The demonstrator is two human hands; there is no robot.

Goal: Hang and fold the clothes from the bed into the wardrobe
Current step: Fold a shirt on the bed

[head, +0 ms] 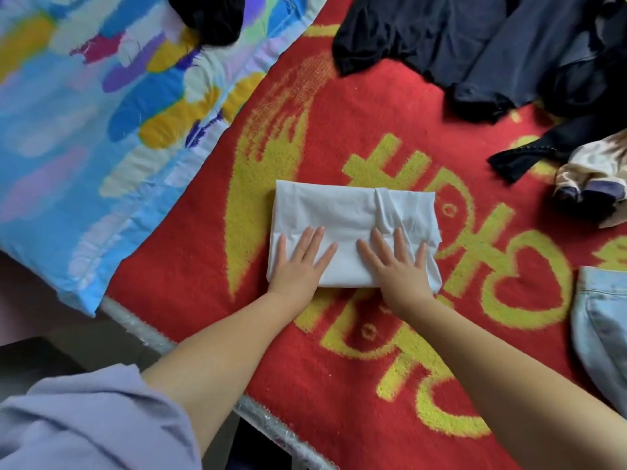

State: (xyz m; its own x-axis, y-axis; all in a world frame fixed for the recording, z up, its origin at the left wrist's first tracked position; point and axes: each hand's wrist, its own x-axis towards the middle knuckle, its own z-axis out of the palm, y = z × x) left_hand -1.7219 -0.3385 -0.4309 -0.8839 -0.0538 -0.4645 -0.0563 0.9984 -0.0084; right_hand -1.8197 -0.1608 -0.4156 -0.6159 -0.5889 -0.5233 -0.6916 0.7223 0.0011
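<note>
— Nearest to the lens was your lilac sleeve (pixel 91 422), pushed up above the elbow at the near left, both forearms bare and reaching out over the red blanket (pixel 339 385) with its yellow lettering.

— And the hands, what were you doing with them?

— You had both flat on the folded white garment (pixel 342 215). Your left hand (pixel 298 266) pressed its near left corner, fingers straight and spread. Your right hand (pixel 400 266) pressed the near right part, fingers just as straight, palm down. Neither one gripped anything; they lay side by side, a small gap of white cloth between them.

— Where did that garment sit?

— Right in the middle of the blanket, a neat rectangle with a few creases at its far right end, lying over the yellow characters.

— What else was on the bed?

— Plenty. Far right, you had a heap of dark clothes (pixel 492 52), black and navy, loose and unfolded. Beside it at the right edge lay a beige satin piece (pixel 590 171). Near right, a pale blue denim item (pixel 600 327) reached in from the edge. On the left lay a colourful patterned pillow (pixel 101 130), blue with yellow and purple strokes, with another black garment (pixel 210 15) resting on its far end.
</note>
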